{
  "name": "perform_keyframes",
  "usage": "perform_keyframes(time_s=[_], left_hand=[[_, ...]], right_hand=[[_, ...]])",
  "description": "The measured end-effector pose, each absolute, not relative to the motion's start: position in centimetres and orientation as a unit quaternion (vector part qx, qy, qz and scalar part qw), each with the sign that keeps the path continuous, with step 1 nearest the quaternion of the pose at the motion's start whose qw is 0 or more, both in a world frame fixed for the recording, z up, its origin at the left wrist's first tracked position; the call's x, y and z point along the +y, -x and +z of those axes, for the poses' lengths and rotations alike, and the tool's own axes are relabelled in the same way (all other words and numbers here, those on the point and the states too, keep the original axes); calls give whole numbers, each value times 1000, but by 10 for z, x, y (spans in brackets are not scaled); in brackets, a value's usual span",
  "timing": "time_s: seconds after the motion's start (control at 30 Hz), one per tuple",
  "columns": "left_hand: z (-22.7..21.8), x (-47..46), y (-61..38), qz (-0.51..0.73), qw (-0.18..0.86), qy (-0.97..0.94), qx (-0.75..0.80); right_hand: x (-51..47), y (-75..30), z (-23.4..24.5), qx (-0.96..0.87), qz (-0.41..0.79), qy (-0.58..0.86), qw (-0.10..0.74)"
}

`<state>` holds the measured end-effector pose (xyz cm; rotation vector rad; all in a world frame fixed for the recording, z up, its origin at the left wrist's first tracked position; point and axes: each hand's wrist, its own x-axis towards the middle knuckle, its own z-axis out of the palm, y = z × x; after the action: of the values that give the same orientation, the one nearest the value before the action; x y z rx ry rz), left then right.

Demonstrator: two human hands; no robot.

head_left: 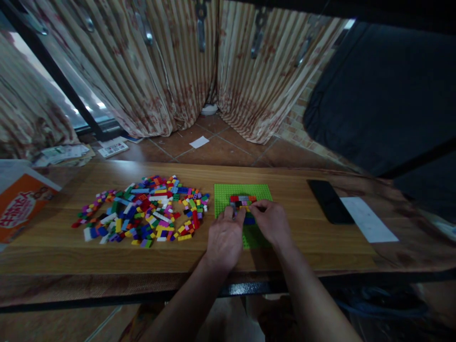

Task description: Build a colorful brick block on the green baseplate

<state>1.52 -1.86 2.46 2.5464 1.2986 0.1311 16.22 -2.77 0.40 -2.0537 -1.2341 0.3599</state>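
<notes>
A green studded baseplate (258, 239) lies on the wooden table, bearing a low build of toy bricks (243, 198) in red, grey, orange, black, yellow and blue. My left hand (225, 235) rests over the build's left side, its fingers bent and closed against the bricks. From the right, my right hand (272, 221) reaches in with thumb and forefinger pinched together at a small toy brick among the yellow ones. The fingers partly hide the build's middle and that brick. A large heap of loose toy bricks (142, 209) spreads to the left of the baseplate.
A black phone (329, 202) and a white paper sheet (368, 219) lie at the right. An orange and white package (24, 204) stands at the far left. Papers and a booklet (113, 148) sit beyond the table's back edge. Curtains (185, 71) hang behind.
</notes>
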Motion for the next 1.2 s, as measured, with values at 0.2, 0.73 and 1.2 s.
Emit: perform_keyframes(time_s=[0.2, 0.73, 1.2], left_hand=[[29, -18, -19, 37, 158, -875, 457], [23, -1, 10, 307, 260, -795, 454], [39, 52, 74, 599, 342, -495, 528]], right_hand=[[-25, -160, 9, -451, 142, 823, 314], [-19, -186, 4, -266, 161, 695, 648], [-19, -147, 17, -324, 151, 668, 653]])
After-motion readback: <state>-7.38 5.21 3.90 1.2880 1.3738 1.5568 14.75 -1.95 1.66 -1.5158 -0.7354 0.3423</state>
